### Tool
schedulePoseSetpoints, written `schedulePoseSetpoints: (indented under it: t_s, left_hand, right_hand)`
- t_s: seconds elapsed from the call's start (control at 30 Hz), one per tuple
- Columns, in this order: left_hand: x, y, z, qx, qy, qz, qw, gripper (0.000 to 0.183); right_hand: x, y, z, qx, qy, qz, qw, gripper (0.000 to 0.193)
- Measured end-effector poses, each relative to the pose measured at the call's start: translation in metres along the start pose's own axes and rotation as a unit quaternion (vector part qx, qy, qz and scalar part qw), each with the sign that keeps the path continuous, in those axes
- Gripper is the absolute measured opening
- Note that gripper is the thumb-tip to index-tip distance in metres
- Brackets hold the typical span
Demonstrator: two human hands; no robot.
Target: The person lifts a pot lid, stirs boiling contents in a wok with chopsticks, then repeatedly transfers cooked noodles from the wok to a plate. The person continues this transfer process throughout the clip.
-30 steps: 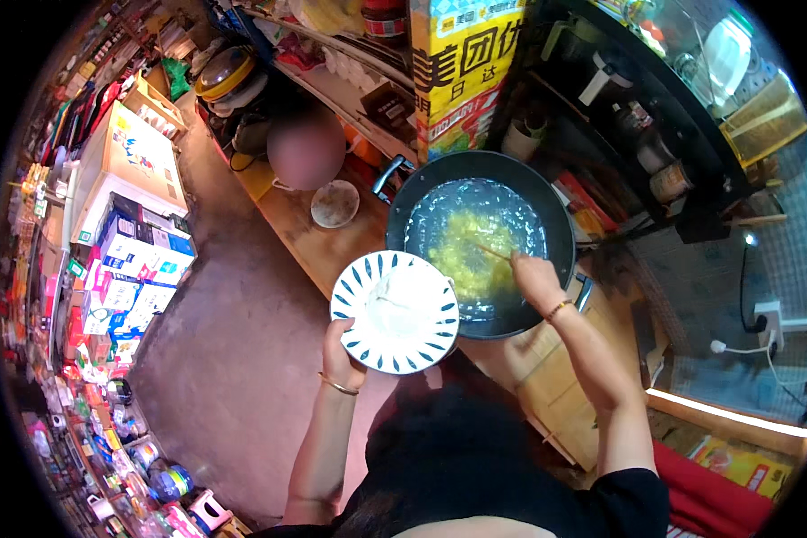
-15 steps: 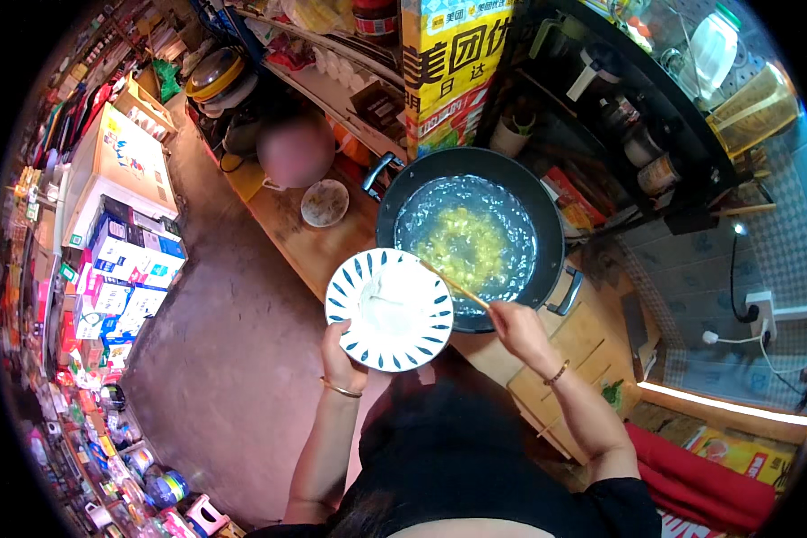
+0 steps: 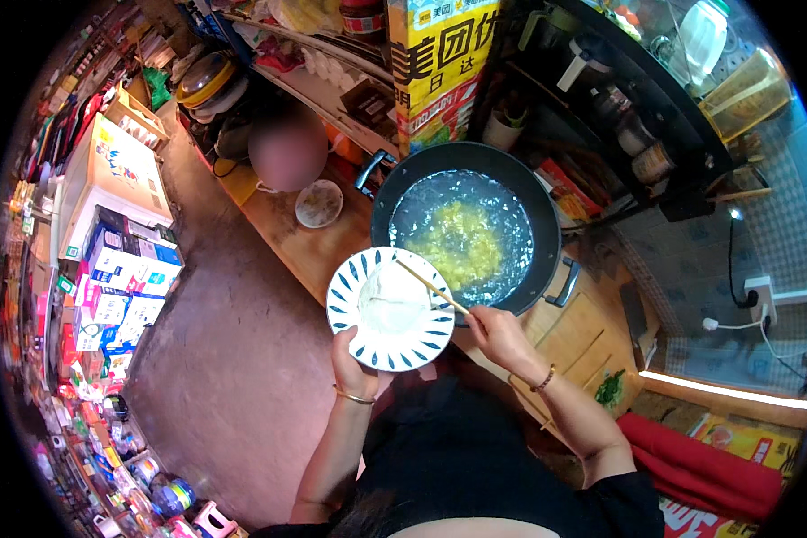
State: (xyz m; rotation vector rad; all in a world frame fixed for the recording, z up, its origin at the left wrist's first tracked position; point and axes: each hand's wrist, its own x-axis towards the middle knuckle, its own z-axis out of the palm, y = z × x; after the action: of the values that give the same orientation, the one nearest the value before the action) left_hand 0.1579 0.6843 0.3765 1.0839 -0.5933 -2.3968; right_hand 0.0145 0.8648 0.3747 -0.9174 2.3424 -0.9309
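Observation:
My left hand (image 3: 354, 363) grips the near left rim of a white plate (image 3: 345, 309) with dark leaf-shaped marks around its edge. On the plate lies a white, smooth mass (image 3: 393, 309) whose kind I cannot tell. Wooden chopsticks (image 3: 435, 289) are closed in my right hand (image 3: 504, 342), their tips over the far side of the plate. Just beyond, a large black wok (image 3: 544, 211) with two metal handles holds bubbling liquid. A cluster of yellow pieces (image 3: 466, 244) sits in the middle of that liquid. The plate overlaps the wok's near left rim in view.
A small, stained plate (image 3: 319, 204) rests on the wooden counter (image 3: 282, 235) left of the wok. A cutting board (image 3: 583, 336) with green leaves (image 3: 611, 388) near it lies to the right. Behind the wok stand a yellow printed box (image 3: 439, 67) and a dark shelf (image 3: 690, 125) with jars.
The chopstick tips have moved left from the wok's edge to over the plate, my right hand shifting slightly left with them. My left hand still holds the plate.

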Motion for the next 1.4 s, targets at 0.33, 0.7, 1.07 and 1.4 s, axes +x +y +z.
schedulePoseSetpoints:
  t_s: [0.33,0.7,1.07,1.4]
  left_hand:
    - [0.003,0.000,-0.007,0.020,-0.001,0.010,1.000,0.051]
    - [0.004,0.003,-0.008,0.042,-0.005,0.011,0.999,0.051]
    - [0.015,0.013,-0.019,0.069,-0.023,-0.014,0.997,0.050]
    - [0.016,0.011,-0.018,0.060,-0.019,-0.029,0.998,0.050]
  right_hand:
    - [0.001,0.014,0.005,-0.129,-0.007,-0.007,0.992,0.014]
    - [0.004,0.027,-0.019,-0.327,-0.042,-0.059,0.942,0.028]
    - [0.032,0.046,-0.041,-0.353,-0.037,-0.144,0.924,0.033]
    - [0.081,0.105,-0.032,-0.361,-0.022,-0.029,0.932,0.017]
